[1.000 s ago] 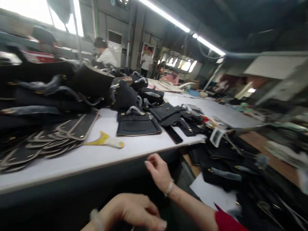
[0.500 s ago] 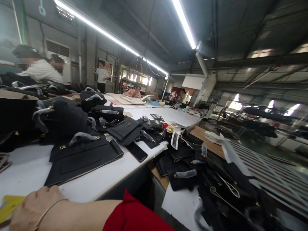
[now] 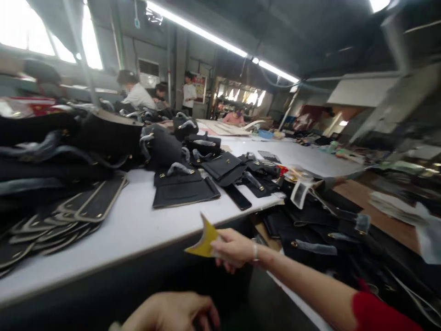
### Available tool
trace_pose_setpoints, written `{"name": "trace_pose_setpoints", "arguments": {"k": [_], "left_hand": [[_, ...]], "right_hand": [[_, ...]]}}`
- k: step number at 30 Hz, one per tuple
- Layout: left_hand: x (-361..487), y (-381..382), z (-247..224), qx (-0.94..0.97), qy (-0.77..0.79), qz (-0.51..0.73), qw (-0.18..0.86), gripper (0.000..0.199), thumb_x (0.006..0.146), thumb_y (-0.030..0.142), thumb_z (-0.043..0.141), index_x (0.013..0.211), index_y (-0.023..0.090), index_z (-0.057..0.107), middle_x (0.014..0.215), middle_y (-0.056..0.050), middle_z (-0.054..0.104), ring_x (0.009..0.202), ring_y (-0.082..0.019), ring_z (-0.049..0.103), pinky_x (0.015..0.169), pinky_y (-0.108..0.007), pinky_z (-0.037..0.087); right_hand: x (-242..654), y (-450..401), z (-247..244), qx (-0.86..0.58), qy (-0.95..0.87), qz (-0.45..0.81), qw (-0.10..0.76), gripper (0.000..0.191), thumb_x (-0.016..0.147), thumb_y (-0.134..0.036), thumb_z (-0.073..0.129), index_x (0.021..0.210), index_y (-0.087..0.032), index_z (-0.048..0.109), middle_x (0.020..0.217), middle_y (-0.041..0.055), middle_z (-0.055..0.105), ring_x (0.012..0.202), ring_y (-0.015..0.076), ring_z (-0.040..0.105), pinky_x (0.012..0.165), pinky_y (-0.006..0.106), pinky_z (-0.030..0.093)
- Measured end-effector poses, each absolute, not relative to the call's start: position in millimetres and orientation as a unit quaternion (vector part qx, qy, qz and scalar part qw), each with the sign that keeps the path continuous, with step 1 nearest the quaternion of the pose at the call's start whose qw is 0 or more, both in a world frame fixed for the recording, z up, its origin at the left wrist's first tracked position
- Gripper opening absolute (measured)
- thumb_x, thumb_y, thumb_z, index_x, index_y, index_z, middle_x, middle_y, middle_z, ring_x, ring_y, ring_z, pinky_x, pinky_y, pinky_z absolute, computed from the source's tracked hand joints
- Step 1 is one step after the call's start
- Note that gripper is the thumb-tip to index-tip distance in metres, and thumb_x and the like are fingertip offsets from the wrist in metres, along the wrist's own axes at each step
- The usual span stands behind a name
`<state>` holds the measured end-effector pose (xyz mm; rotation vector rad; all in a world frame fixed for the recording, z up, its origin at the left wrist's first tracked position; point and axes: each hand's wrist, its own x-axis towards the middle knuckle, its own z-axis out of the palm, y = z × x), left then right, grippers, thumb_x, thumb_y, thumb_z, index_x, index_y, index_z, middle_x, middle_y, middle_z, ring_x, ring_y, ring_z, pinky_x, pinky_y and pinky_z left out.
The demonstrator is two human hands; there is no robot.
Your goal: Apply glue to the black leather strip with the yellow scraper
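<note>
My right hand (image 3: 234,250) grips a yellow scraper (image 3: 206,240) just off the near edge of the white worktable (image 3: 138,220). Its blade points left, and my fingers cover the handle. A bangle circles that wrist, below a red sleeve (image 3: 381,312). My left hand (image 3: 168,312) sits low at the bottom of the view, partly cut off by the frame, with nothing visible in it. The nearest black bag panel (image 3: 184,194) lies on the table beyond both hands, untouched.
Black bags and stacked panels (image 3: 93,202) cover the table's left side. More black bag pieces (image 3: 310,230) lie on a lower surface to the right. A paper tag (image 3: 299,194) hangs near the table corner. Several co-workers, including one in a white shirt (image 3: 136,89), are at the far end.
The yellow scraper has left the tabletop and is now held in my right hand near the table edge. The view has swung back and forth across the room.
</note>
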<state>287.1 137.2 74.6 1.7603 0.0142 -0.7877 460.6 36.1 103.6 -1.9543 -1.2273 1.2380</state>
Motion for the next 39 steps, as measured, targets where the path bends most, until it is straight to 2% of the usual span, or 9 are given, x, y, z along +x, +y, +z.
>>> {"name": "trace_pose_setpoints", "arguments": {"k": [3, 5, 9, 12, 20, 25, 29, 34, 39], "left_hand": [[293.1, 138.3, 49.8, 0.697, 0.018, -0.379, 0.608, 0.085, 0.046, 0.026, 0.092, 0.124, 0.019, 0.058, 0.101, -0.004, 0.072, 0.094, -0.027, 0.067, 0.085, -0.039, 0.053], [294.0, 138.6, 38.8, 0.681, 0.0, -0.38, 0.626, 0.1, 0.043, 0.027, 0.09, 0.134, 0.016, 0.05, 0.106, -0.007, 0.072, 0.099, -0.03, 0.067, 0.085, -0.039, 0.053], [290.8, 138.9, 40.3, 0.683, -0.004, -0.371, 0.629, 0.092, 0.05, 0.029, 0.082, 0.135, 0.011, 0.05, 0.112, -0.012, 0.07, 0.106, -0.034, 0.065, 0.091, -0.043, 0.052], [288.4, 140.4, 48.7, 0.724, 0.003, -0.349, 0.594, 0.097, 0.055, 0.031, 0.081, 0.142, 0.01, 0.044, 0.118, -0.016, 0.068, 0.107, -0.036, 0.064, 0.093, -0.047, 0.051], [288.1, 143.5, 50.6, 0.769, -0.015, -0.319, 0.554, 0.099, 0.059, 0.032, 0.079, 0.146, 0.009, 0.038, 0.118, -0.016, 0.067, 0.101, -0.032, 0.065, 0.085, -0.038, 0.054], [287.3, 144.0, 53.1, 0.772, -0.011, -0.316, 0.551, 0.098, 0.06, 0.034, 0.079, 0.146, 0.011, 0.039, 0.12, -0.017, 0.066, 0.105, -0.035, 0.064, 0.091, -0.044, 0.051], [286.6, 144.8, 56.7, 0.778, -0.006, -0.313, 0.545, 0.096, 0.062, 0.037, 0.078, 0.146, 0.01, 0.039, 0.125, -0.019, 0.064, 0.11, -0.038, 0.062, 0.096, -0.046, 0.049], [285.2, 146.8, 56.4, 0.784, -0.013, -0.307, 0.539, 0.093, 0.064, 0.035, 0.077, 0.146, 0.013, 0.04, 0.116, -0.016, 0.069, 0.105, -0.036, 0.065, 0.093, -0.046, 0.05], [284.1, 148.1, 60.2, 0.785, -0.006, -0.308, 0.538, 0.088, 0.067, 0.028, 0.077, 0.146, 0.014, 0.04, 0.12, -0.017, 0.067, 0.105, -0.035, 0.065, 0.092, -0.044, 0.051]], "right_hand": [[463.1, -20.1, 102.7, -0.678, -0.423, 0.546, 0.249, 0.034, 0.077, -0.047, 0.052, 0.091, -0.016, 0.058, 0.071, 0.0042, 0.062, 0.045, 0.011, 0.054, 0.04, 0.016, 0.042], [453.9, -45.1, 103.6, -0.662, -0.388, 0.599, 0.229, 0.031, 0.079, -0.045, 0.056, 0.089, -0.016, 0.062, 0.067, 0.0047, 0.063, 0.041, 0.0095, 0.05, 0.037, 0.015, 0.039], [420.5, -64.8, 103.0, -0.665, -0.285, 0.654, 0.22, 0.024, 0.083, -0.042, 0.06, 0.087, -0.018, 0.062, 0.056, 0.0029, 0.06, 0.034, 0.0082, 0.044, 0.031, 0.012, 0.034], [404.0, -60.5, 98.1, -0.688, -0.28, 0.641, 0.191, 0.02, 0.084, -0.038, 0.057, 0.081, -0.019, 0.059, 0.053, 0.0013, 0.057, 0.032, 0.0075, 0.041, 0.028, 0.011, 0.031], [400.2, -48.6, 79.8, -0.69, -0.296, 0.655, 0.09, 0.014, 0.089, -0.024, 0.041, 0.087, -0.016, 0.053, 0.054, -0.0008, 0.054, 0.03, 0.0094, 0.04, 0.025, 0.014, 0.032], [397.9, -44.9, 86.2, -0.702, -0.31, 0.636, 0.081, 0.017, 0.091, -0.027, 0.044, 0.08, -0.017, 0.051, 0.056, -0.0023, 0.05, 0.038, 0.0088, 0.044, 0.032, 0.012, 0.028], [397.2, -44.9, 87.9, -0.704, -0.376, 0.595, 0.091, 0.022, 0.089, -0.03, 0.045, 0.072, -0.017, 0.051, 0.061, -0.003, 0.043, 0.05, 0.0084, 0.038, 0.04, 0.015, 0.025], [390.9, -43.1, 88.1, -0.696, -0.376, 0.602, 0.106, 0.029, 0.087, -0.043, 0.044, 0.074, -0.017, 0.05, 0.065, -0.0016, 0.042, 0.056, 0.0113, 0.035, 0.045, 0.019, 0.026], [385.6, -41.4, 89.8, -0.709, -0.379, 0.587, 0.093, 0.035, 0.084, -0.049, 0.042, 0.073, -0.017, 0.049, 0.069, 0.0, 0.043, 0.062, 0.0134, 0.037, 0.051, 0.022, 0.029]]}}
